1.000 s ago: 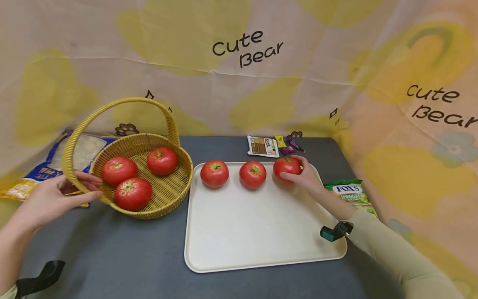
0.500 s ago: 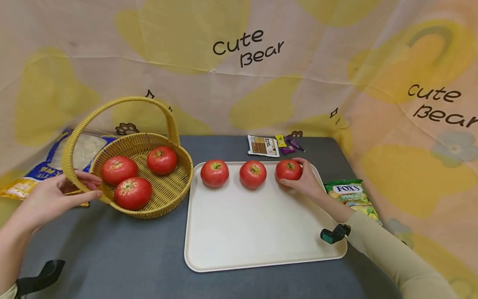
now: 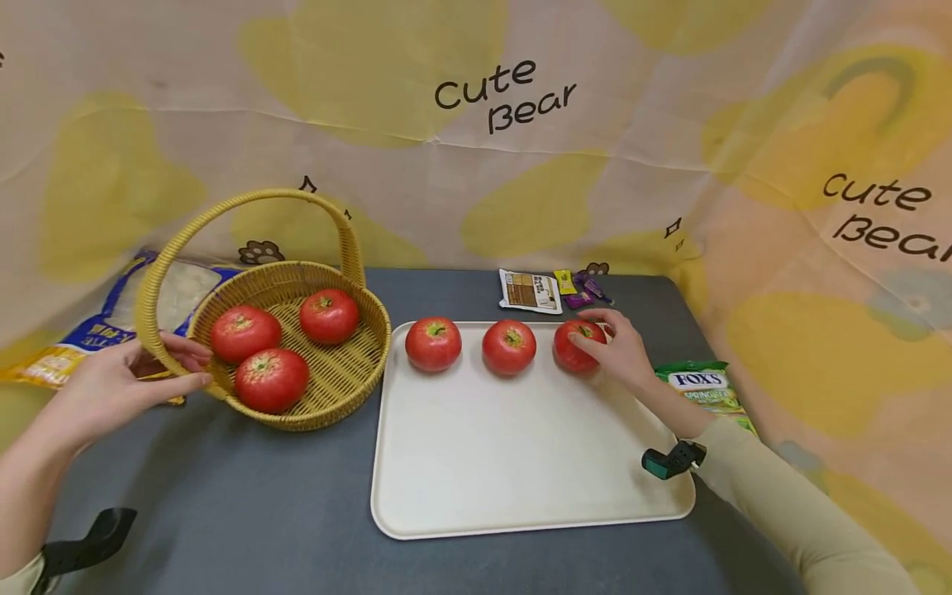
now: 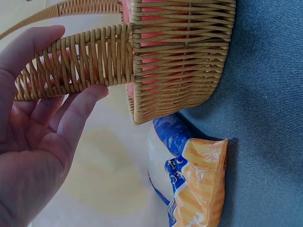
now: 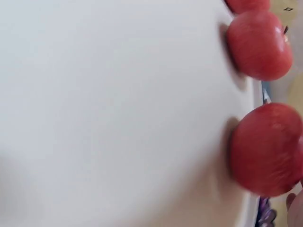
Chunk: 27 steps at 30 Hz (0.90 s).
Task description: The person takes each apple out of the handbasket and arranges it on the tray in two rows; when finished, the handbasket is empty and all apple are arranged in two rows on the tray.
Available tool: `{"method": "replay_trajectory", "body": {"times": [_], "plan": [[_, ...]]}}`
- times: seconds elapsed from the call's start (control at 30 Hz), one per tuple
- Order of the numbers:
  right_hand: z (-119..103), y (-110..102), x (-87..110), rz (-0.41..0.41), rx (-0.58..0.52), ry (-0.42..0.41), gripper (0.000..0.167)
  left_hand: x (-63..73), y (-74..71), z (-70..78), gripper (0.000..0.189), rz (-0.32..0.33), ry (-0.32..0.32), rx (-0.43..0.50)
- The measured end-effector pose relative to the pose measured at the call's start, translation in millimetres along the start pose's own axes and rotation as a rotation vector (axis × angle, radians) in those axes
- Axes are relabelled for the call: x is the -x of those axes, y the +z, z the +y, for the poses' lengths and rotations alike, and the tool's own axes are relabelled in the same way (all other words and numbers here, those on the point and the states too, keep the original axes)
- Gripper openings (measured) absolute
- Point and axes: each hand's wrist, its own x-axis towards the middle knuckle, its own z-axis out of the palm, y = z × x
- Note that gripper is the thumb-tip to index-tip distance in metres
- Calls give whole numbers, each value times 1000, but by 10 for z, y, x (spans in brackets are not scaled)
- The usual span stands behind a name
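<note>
Partly hidden behind the handle of the basket, the left hand pinches it between thumb and bent fingers. Three tomatoes sit inside, one partly covering another. The right hand has thumb and fingers parted about the rightmost tomato, at the back of the tray; whether they grip it, I cannot tell, as the right wrist view crops nearly all the hand. The basket hides part of a plastic bag; the right forearm covers some of a green packet.
</note>
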Motion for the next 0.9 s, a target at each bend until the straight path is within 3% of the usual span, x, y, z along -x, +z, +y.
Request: {"method": "replay_trajectory", "body": {"times": [0.13, 0.27, 0.37, 0.57, 0.73, 0.9], "plan": [[-227, 19, -96, 64, -57, -110, 27, -11, 9, -15, 26, 3, 24, 18], [-530, 150, -218, 35, -124, -182, 19, -7, 4, -21, 26, 0, 45, 18], [-779, 328, -290, -50, -172, -219, 17, 2, 2, -16, 25, 8, 40, 4], [-1284, 801, -340, -302, -213, -324, 22, -2, 10, -15, 26, 2, 48, 7], [-1706, 1234, -370, -472, -155, -441, 29, 0, 5, -24, 27, 1, 49, 5], [-2042, 1641, -431, -580, -28, -532, 42, 5, -1, -19, 28, -6, 60, 4]]}}
